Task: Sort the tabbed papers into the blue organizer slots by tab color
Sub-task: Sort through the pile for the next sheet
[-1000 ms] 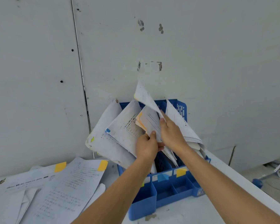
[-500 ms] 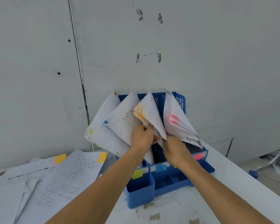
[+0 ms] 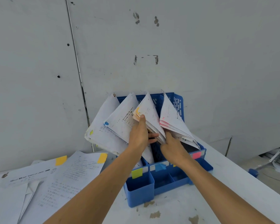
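Left hand point(image 3: 138, 136) grips orange-tabbed papers point(image 3: 149, 113); right hand point(image 3: 174, 147) touches them.

Can't see right hand point(image 3: 173, 147) fingertips, buried in tabbed papers point(image 3: 150, 113). Can't make out slot label point(image 3: 174, 165) under that wrist. Can't read print left of left hand point(image 3: 138, 135).

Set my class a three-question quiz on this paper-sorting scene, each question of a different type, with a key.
1. True or false: the left hand grips the orange-tabbed bundle.
2. Which tab colour stands in the rightmost slot of the blue organizer? A green, B pink, C blue.
3. How many yellow tabs show on the loose sheets lying on the table?
Key: 1 true; 2 B; 3 two.
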